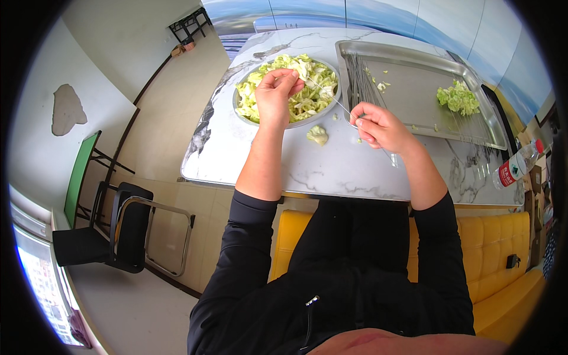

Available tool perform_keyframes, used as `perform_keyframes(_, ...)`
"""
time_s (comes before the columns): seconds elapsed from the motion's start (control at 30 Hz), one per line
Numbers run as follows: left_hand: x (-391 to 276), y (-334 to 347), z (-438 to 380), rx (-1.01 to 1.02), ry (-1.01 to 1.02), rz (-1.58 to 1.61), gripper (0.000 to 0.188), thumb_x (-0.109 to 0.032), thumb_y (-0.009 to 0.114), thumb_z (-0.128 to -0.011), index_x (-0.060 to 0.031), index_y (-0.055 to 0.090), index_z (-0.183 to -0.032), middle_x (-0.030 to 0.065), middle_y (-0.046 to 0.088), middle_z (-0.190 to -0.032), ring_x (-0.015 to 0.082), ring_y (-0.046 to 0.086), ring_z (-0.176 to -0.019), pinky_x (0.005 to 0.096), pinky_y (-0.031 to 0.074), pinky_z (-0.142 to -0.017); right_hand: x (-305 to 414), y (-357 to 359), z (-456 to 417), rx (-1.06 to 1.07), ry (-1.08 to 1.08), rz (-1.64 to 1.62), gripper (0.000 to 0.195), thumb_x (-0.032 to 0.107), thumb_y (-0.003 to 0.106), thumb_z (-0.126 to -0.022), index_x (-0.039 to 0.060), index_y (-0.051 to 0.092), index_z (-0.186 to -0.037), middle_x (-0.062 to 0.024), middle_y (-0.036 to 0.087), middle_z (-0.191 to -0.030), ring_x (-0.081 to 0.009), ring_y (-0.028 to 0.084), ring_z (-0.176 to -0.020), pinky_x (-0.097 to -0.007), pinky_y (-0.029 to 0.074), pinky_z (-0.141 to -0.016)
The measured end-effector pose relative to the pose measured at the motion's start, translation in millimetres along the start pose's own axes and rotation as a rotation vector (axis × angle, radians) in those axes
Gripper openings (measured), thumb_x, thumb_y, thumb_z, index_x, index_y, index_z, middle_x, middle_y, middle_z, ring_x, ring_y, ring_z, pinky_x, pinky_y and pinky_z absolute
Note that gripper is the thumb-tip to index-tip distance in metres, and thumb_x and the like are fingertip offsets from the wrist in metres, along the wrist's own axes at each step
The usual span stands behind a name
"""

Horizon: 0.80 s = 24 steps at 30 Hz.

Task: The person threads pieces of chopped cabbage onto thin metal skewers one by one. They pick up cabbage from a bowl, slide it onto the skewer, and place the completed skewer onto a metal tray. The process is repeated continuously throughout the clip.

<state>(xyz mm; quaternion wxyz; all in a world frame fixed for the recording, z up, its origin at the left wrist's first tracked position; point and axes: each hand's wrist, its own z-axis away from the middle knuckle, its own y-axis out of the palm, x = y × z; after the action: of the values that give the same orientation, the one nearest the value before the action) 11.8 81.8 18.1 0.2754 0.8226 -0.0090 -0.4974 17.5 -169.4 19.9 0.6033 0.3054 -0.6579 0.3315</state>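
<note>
My left hand (278, 91) pinches a pale green cabbage or lettuce leaf piece (302, 67) above a bowl. Between finger and thumb, my right hand (379, 127) grips a thin metal skewer (330, 95), which slants up toward the leaf; whether its tip pierces the leaf is hard to tell. Torn leaves heap the round bowl (306, 124) beneath my left hand. Right of it stands a shallow metal tray (426, 128), with many bare skewers (361, 82) along its left side. At the tray's right end lie skewers bunched with leaf pieces (459, 98).
A loose leaf (317, 135) lies on the marble-patterned table (328, 173) before the bowl. A plastic bottle (517, 165) with a red cap is near the table's right edge. Behind me runs a yellow padded bench (488, 239); a black chair (128, 226) stands at left.
</note>
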Motion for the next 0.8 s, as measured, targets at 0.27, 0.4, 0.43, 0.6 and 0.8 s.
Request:
perform_keyframes(0.27, -4.2, 9.3, 10.1, 0.222, -0.109, -0.219, 0.01, -0.006, 0.061, -0.089, 0.0006, 0.062, -0.095, 0.0102, 0.068, -0.09, 0.0168, 0.067, -0.077, 0.0263, 0.054, -0.069, -2.6, -1.9, -2.9, -0.065, -0.024, 0.01, 0.01, 0.012, 0.042, -0.097, 0.0061, 0.049, -0.1, 0.0018, 0.041, -0.061, -0.0057, 0.03, -0.049, -0.0225, 0.027, -0.044)
perform_keyframes(0.4, -7.3, -1.1, 1.9, 0.158, 0.014, -0.333, 0.016, -0.016, 0.057, -0.093, -0.0011, 0.062, -0.097, 0.0107, 0.069, -0.095, 0.0153, 0.066, -0.076, 0.0243, 0.051, -0.065, 1.0, -6.1, -1.1, -0.069, -0.014, -0.003, 0.011, 0.013, 0.042, -0.097, 0.0057, 0.05, -0.1, 0.0015, 0.042, -0.061, -0.0065, 0.032, -0.05, -0.023, 0.029, -0.045)
perform_keyframes(0.43, -8.7, -2.8, 1.7, 0.133, 0.011, -0.419, 0.015, -0.015, 0.058, -0.092, -0.0018, 0.062, -0.097, 0.0104, 0.069, -0.094, 0.0135, 0.064, -0.071, 0.0244, 0.051, -0.065, 0.7, -6.6, -1.0, -0.078, -0.023, 0.004, 0.011, 0.013, 0.042, -0.097, 0.0056, 0.05, -0.1, 0.0015, 0.042, -0.061, -0.0066, 0.032, -0.05, -0.0229, 0.028, -0.045)
perform_keyframes(0.6, -2.4, 2.0, 5.6, 0.236, 0.04, -0.603, 0.026, -0.012, 0.064, -0.088, -0.002, 0.062, -0.112, 0.007, 0.067, -0.094, 0.0103, 0.06, -0.083, 0.0252, 0.049, -0.072, -1.4, -6.4, -1.8, -0.095, -0.06, 0.017, 0.012, 0.014, 0.043, -0.096, 0.0052, 0.05, -0.099, 0.0018, 0.042, -0.06, -0.0063, 0.032, -0.049, -0.0228, 0.027, -0.043)
perform_keyframes(0.8, 9.4, 13.3, 16.2, 0.376, -0.188, -0.297, 0.041, -0.006, 0.066, -0.085, 0.002, 0.052, -0.123, 0.0068, 0.061, -0.105, 0.0156, 0.061, -0.093, 0.0301, 0.052, -0.083, 1.3, -6.6, 0.2, -0.075, -0.055, -0.022, 0.011, 0.013, 0.043, -0.096, 0.0055, 0.05, -0.099, 0.002, 0.043, -0.06, -0.0055, 0.031, -0.048, -0.022, 0.027, -0.043)
